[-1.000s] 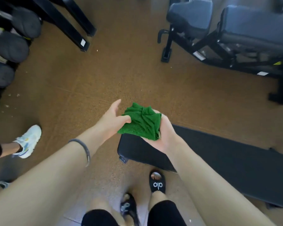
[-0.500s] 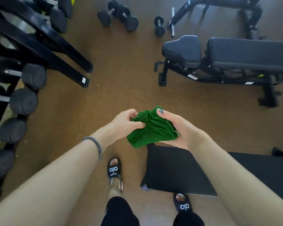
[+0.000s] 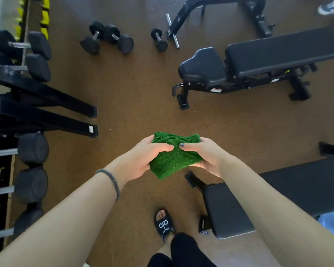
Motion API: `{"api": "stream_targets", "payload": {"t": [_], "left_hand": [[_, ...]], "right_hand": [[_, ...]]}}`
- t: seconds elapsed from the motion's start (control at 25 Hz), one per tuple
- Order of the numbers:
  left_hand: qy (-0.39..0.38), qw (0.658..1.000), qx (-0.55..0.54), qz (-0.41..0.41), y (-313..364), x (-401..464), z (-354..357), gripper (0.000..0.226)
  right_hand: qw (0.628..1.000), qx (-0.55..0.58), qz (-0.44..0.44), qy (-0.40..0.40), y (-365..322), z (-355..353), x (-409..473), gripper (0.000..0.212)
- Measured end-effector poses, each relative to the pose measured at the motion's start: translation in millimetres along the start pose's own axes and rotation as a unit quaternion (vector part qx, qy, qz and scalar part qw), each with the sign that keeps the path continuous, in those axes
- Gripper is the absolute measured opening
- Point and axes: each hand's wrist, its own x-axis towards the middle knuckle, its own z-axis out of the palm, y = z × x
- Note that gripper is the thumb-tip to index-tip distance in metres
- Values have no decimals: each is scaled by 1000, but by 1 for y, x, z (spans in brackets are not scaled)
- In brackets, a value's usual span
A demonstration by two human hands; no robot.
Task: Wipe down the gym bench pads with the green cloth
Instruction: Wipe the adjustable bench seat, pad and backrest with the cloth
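Floor: brown gym floor (image 3: 139, 97) spreads under your arms, with everything else placed around the green cloth (image 3: 174, 157).
Green cloth: bunched and held up in the air between your two hands, above the floor, touching no pad.
Left hand (image 3: 143, 158): you grip the cloth's left side, thumb curled over the top.
Right hand (image 3: 204, 157): you grip its right side, thumb pressed into the fabric.
Near bench pad (image 3: 289, 193): below and right of the cloth, black, flat.
Far bench (image 3: 258, 60): well beyond the cloth to the upper right, seat and long pad.
Dumbbell rack (image 3: 27, 112): far left of the cloth.
Loose dumbbells (image 3: 108, 38): on the floor beyond it.
Sandal (image 3: 164, 225): below the cloth.
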Motion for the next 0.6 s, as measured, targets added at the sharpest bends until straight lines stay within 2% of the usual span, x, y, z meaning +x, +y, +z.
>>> {"api": "stream_targets", "payload": {"t": [0.16, 0.24, 0.44, 0.6], "left_hand": [[-12, 999, 37, 6, 42, 24, 7, 29], [-17, 998, 56, 9, 64, 39, 10, 28], [25, 996, 80, 26, 144, 104, 7, 23], [90, 980, 167, 59, 215, 179, 4, 16]], "right_hand": [[996, 84, -9, 29, -15, -21, 17, 28], [991, 108, -16, 74, -27, -31, 30, 27], [973, 56, -40, 221, -88, -73, 91, 15], [964, 20, -24, 262, -146, -116, 146, 15]]}}
